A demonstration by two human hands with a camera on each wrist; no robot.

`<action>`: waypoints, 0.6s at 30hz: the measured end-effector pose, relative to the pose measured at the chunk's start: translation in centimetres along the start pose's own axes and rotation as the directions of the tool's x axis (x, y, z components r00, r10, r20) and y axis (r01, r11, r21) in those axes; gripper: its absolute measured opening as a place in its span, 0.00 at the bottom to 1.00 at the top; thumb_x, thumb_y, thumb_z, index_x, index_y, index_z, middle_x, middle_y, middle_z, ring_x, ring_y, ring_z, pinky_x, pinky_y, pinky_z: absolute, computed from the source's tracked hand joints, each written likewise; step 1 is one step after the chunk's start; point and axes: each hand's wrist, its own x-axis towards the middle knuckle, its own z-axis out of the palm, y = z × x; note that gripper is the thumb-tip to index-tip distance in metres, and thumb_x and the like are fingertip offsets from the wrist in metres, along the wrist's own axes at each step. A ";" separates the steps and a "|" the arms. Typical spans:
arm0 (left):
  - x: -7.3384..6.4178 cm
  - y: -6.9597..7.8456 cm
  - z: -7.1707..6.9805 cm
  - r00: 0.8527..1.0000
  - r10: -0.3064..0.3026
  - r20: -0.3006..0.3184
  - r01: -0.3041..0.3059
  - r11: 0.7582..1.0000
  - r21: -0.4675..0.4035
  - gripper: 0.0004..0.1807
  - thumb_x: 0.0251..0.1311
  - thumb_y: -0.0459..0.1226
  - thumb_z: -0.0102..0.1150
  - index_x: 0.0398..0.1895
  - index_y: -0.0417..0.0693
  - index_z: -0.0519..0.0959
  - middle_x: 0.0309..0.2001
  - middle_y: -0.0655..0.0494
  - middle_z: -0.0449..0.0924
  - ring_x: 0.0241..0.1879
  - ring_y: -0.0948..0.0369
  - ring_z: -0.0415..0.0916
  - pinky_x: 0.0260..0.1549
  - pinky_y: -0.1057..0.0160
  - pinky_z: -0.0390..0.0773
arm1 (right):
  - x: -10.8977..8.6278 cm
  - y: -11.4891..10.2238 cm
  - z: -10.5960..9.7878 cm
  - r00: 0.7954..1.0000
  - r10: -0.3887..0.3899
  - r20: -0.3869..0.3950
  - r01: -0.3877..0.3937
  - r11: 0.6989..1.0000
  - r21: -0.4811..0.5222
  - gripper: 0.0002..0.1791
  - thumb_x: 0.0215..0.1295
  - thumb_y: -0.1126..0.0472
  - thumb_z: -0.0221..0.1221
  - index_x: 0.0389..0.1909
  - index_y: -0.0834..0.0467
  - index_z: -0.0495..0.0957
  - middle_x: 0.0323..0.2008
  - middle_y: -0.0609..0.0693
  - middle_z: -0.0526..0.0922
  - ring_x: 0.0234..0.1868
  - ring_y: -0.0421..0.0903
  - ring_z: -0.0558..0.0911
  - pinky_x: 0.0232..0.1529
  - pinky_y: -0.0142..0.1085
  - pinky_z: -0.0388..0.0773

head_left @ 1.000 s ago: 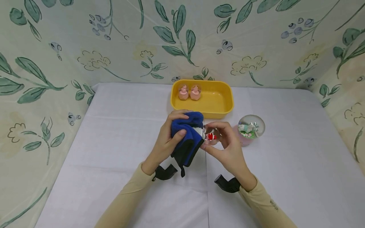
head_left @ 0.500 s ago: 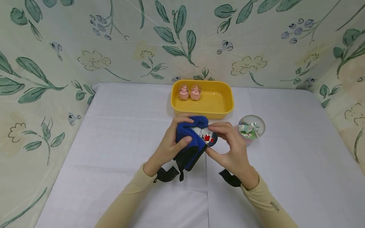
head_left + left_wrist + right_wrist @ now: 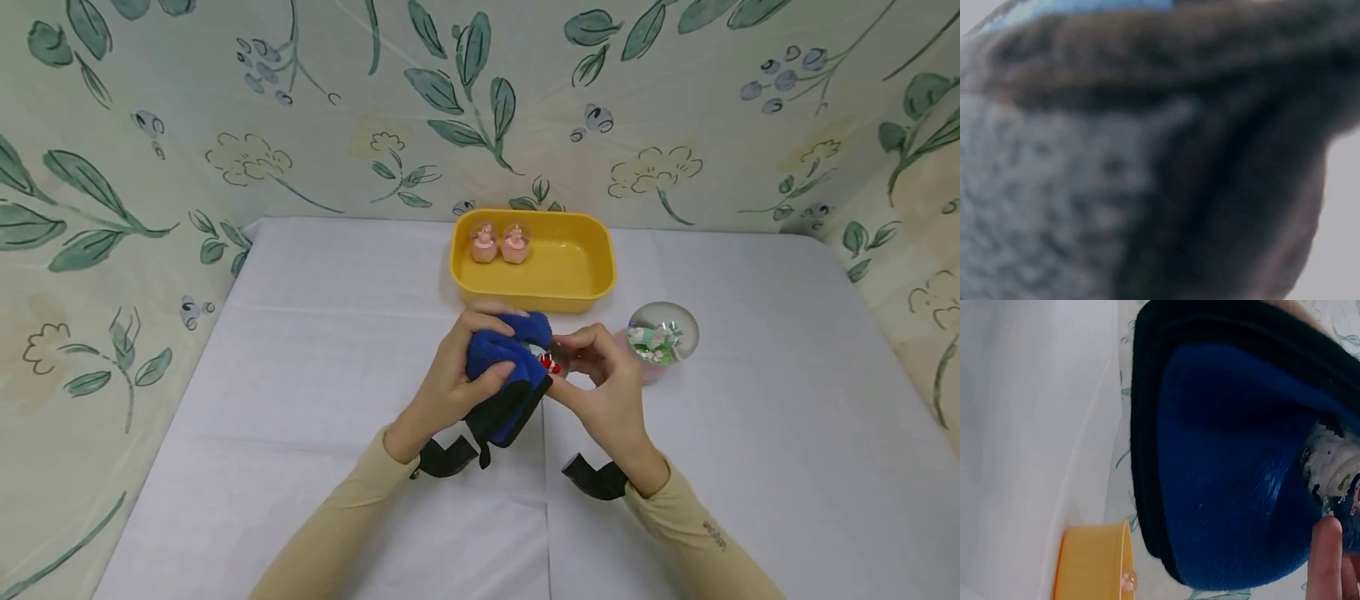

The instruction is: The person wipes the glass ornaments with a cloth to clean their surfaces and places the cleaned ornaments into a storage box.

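My left hand [image 3: 444, 379] grips a blue cloth with black edging [image 3: 504, 357], folded around the white part of a small snow globe [image 3: 551, 363]. Red shows inside its clear ball. On the ball's right side, the thumb and fingers of my right hand [image 3: 613, 400] pinch it. The right wrist view has the blue cloth [image 3: 1229, 469] spread large, with the globe's white part [image 3: 1335, 459] in its fold and a fingertip [image 3: 1327, 540] at it. Dark, blurred cloth fills most of the left wrist view. Much of the globe is hidden by cloth and fingers.
Behind the hands stands a yellow tray [image 3: 532, 302] with two small pink globes [image 3: 483, 248] at its left end. A larger snow globe on a pink base [image 3: 662, 335] stands right of my right hand. White cloth [image 3: 300, 350] covers the table; a floral curtain [image 3: 322, 100] hangs behind.
Both hands have shifted slightly, the left one to the right with the cloth. The cloth now covers more of the globe, and the right fingers have changed their place on the ball.
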 end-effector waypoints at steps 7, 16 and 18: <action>0.1 -0.1 0.1 0.998 0.015 -0.068 -0.013 1.000 0.021 0.21 0.68 0.51 0.48 0.45 0.40 0.65 0.51 0.36 0.70 0.51 0.46 0.70 0.51 0.50 0.74 | 0.1 -0.5 -0.1 0.997 0.051 0.057 -0.047 0.996 -0.075 0.21 0.50 0.74 0.68 0.45 0.72 0.73 0.43 0.58 0.80 0.37 0.44 0.79 0.40 0.28 0.79; 0.3 -0.2 -0.1 0.995 0.015 -0.095 -0.016 1.000 -0.014 0.23 0.69 0.51 0.48 0.45 0.37 0.64 0.51 0.38 0.71 0.52 0.47 0.70 0.53 0.52 0.72 | 0.6 -0.5 -0.6 0.955 -0.216 0.202 0.260 0.939 -0.226 0.32 0.61 0.47 0.62 0.52 0.71 0.71 0.47 0.62 0.76 0.45 0.48 0.78 0.49 0.30 0.76; 0.3 -0.2 -0.1 0.995 0.016 -0.095 -0.017 1.000 -0.013 0.23 0.69 0.51 0.48 0.44 0.37 0.64 0.50 0.38 0.71 0.51 0.47 0.70 0.53 0.52 0.72 | 0.6 -0.4 -0.7 0.941 -0.269 0.205 0.318 0.909 -0.269 0.30 0.62 0.47 0.62 0.49 0.72 0.74 0.43 0.61 0.78 0.42 0.49 0.80 0.48 0.28 0.76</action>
